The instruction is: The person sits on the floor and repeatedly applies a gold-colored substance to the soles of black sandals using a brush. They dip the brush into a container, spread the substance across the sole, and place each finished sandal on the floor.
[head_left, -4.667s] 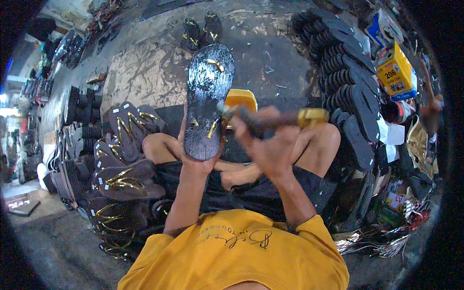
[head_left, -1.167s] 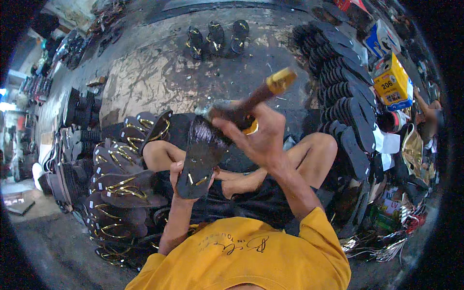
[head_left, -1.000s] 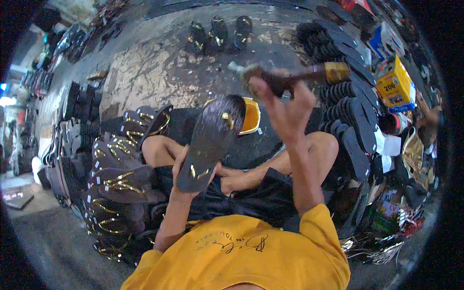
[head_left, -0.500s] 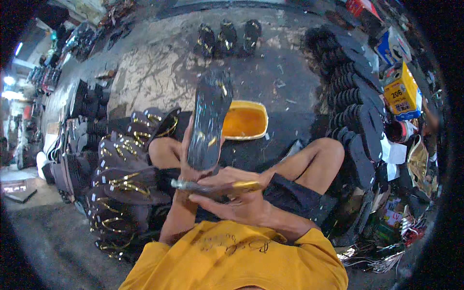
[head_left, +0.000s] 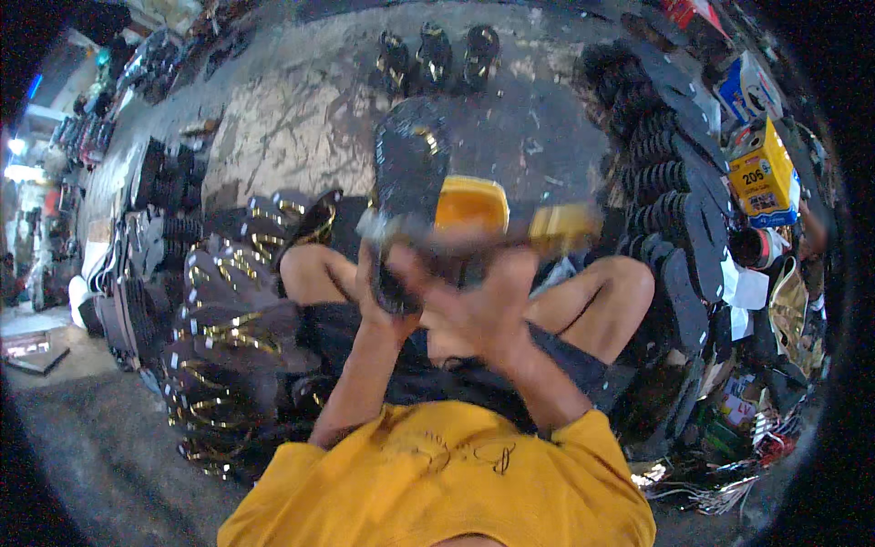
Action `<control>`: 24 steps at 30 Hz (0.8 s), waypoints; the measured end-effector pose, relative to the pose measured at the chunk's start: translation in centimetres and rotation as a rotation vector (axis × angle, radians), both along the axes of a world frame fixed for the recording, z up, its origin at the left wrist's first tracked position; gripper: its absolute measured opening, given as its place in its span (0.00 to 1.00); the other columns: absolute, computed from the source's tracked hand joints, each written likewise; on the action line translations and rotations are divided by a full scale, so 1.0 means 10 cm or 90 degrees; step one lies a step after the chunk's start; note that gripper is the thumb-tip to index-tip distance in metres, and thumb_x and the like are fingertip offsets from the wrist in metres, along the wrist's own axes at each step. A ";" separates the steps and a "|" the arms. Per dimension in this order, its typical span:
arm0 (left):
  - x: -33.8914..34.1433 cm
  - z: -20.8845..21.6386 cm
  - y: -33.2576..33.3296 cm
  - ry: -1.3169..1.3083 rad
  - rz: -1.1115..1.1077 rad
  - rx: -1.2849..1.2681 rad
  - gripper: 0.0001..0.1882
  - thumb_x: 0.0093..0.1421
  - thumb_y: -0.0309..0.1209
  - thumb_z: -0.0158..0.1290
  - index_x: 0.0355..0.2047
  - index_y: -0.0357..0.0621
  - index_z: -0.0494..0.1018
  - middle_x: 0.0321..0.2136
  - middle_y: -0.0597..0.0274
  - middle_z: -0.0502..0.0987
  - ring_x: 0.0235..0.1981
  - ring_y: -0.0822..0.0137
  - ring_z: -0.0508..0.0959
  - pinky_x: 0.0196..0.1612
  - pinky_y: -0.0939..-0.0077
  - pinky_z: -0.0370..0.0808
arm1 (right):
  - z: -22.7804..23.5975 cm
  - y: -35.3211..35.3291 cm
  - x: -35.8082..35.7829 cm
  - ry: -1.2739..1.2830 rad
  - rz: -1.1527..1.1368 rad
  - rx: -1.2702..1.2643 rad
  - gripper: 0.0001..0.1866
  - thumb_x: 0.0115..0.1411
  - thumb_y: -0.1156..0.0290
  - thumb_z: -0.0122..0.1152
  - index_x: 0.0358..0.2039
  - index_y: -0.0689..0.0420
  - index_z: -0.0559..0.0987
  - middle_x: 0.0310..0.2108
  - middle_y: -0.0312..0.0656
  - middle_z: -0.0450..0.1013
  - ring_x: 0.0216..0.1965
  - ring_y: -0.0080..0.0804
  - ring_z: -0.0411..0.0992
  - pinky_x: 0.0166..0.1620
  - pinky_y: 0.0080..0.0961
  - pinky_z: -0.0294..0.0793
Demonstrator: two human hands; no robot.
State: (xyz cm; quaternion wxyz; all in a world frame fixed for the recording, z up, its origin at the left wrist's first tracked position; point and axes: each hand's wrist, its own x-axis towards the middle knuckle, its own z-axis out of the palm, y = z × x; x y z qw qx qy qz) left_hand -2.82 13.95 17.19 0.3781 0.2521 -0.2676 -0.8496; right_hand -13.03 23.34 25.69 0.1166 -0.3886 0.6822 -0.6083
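My left hand grips a black sandal near its lower end and holds it up in front of me, the shiny dark underside toward me. Gold glints show at its upper right edge. My right hand is closed round a tool with a pale tip and a broad yellow end. Motion smears this tool, so its exact kind cannot be made out. The tool crosses in front of the sandal's lower part; whether they touch is unclear. Behind them, a yellow tub with orange inside is partly hidden.
Stacked dark sandals with gold straps lie by my left knee. Rows of black soles stand at the right, beside a yellow box and loose scraps. Three sandals lie on the floor ahead.
My right hand and the tool have swung up and to the right, from over my left wrist to in front of the sandal. The sandal has risen slightly.
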 end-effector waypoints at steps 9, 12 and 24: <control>-0.05 0.29 -0.13 0.113 -0.113 0.161 0.25 0.73 0.49 0.46 0.60 0.47 0.72 0.50 0.55 0.81 0.48 0.60 0.83 0.53 0.62 0.82 | -0.33 0.26 -0.12 0.039 0.052 0.055 0.11 0.50 0.69 0.74 0.36 0.51 0.86 0.27 0.36 0.78 0.28 0.38 0.77 0.34 0.35 0.78; -0.11 0.23 -0.19 0.113 -0.126 0.118 0.23 0.74 0.48 0.44 0.60 0.47 0.72 0.51 0.55 0.81 0.47 0.61 0.84 0.51 0.63 0.84 | -0.41 0.54 0.18 0.191 0.159 -0.033 0.14 0.50 0.69 0.72 0.39 0.48 0.86 0.27 0.35 0.76 0.29 0.39 0.76 0.31 0.37 0.76; -0.03 0.11 -0.21 -0.048 -0.183 0.139 0.32 0.70 0.58 0.46 0.58 0.43 0.73 0.48 0.54 0.82 0.45 0.59 0.83 0.52 0.58 0.81 | 0.09 0.32 -0.18 0.044 0.183 -0.061 0.10 0.54 0.66 0.76 0.34 0.55 0.86 0.28 0.43 0.82 0.27 0.38 0.81 0.34 0.31 0.80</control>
